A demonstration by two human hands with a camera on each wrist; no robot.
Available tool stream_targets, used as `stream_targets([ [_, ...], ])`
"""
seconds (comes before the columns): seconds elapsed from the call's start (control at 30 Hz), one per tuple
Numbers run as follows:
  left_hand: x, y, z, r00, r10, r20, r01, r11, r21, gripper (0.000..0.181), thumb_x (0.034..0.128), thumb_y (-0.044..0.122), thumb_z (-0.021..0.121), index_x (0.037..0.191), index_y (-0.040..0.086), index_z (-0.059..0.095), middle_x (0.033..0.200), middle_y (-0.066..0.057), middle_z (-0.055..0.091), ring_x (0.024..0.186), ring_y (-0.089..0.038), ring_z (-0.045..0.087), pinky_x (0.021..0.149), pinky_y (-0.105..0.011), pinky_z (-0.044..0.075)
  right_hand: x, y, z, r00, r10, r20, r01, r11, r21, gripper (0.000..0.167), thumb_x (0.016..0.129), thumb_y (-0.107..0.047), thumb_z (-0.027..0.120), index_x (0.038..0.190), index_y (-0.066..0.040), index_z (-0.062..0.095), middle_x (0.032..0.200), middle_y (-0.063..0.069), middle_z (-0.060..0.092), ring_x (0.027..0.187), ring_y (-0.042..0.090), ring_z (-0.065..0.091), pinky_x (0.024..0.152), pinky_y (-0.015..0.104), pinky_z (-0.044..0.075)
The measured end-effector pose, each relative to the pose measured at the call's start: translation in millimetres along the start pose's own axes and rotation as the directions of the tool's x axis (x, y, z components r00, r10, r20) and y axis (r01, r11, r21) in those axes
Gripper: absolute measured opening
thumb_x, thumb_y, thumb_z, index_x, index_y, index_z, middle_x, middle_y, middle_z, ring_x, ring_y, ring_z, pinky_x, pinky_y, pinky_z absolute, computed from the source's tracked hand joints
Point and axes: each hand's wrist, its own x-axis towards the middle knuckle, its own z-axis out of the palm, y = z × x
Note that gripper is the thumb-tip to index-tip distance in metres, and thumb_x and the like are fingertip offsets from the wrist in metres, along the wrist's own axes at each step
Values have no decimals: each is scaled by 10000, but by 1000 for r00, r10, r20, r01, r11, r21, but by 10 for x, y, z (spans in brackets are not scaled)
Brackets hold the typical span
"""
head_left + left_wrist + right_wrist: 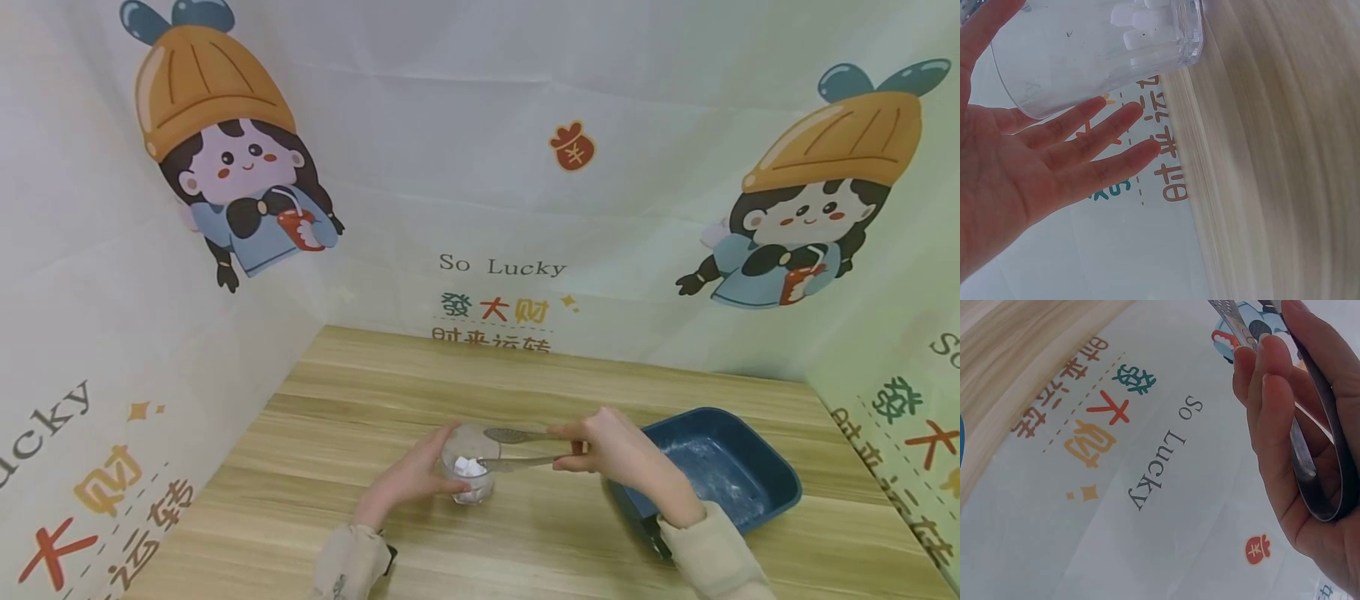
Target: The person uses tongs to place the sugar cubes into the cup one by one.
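A clear cup with several white cubes inside stands on the wooden table, its mouth tilted. My left hand holds the cup between thumb and index finger; in the left wrist view the other fingers reach out nearly straight beside its wall. My right hand grips metal tongs near their bent end, with their arms spread apart. One tong tip is at the cubes in the cup's mouth, the other over the far rim. In the right wrist view the tongs' bend lies against the palm, their tips cut off.
A dark blue square basin with whitish marks on its floor stands on the right, partly behind my right forearm. White printed cloth walls the table at the back and both sides.
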Motion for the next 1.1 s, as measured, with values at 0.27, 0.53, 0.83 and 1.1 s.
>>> stream_targets([
  [0.27, -10, -2, 1, 1000, -10, -2, 10, 1000, -12, 912, 665, 269, 754, 1375, -6, 252, 1397, -234, 321, 1270, -407, 322, 1053, -553, 278, -171, 27, -42, 1000, 3, -3, -3, 999, -42, 386, 750, -335, 676, 1073, -125, 662, 597, -122, 618, 424, -87, 352, 392, 98, 276],
  [0.53, -13, -7, 13, 1000, -31, -4, 30, 999, -21, 913, 660, 275, 759, 1377, 10, 260, 1396, -229, 328, 1271, -403, 325, 1050, -557, 279, -423, 6, -79, 999, 3, 53, -4, 1000, 4, 336, 759, -278, 682, 1027, -76, 676, 544, -128, 586, 423, -101, 360, 410, 87, 312],
  [0.83, -21, 8, 11, 1000, -20, -6, 20, 1000, -15, 912, 664, 278, 757, 1372, -8, 259, 1393, -238, 327, 1268, -411, 324, 1052, -558, 275, -664, -58, -1, 991, -2, 133, 10, 998, -59, 314, 731, -290, 700, 959, -74, 698, 483, -169, 467, 436, -100, 274, 386, 74, 265],
  [1.1, 2, -22, 24, 1000, -15, -14, 15, 1000, -14, 912, 665, 275, 759, 1369, -20, 259, 1390, -246, 327, 1269, -413, 322, 1058, -550, 270, -816, -84, 162, 981, -58, 188, 80, 990, -114, 194, 709, -354, 700, 779, -183, 643, 480, -192, 487, 452, -112, 347, 398, 77, 297],
])
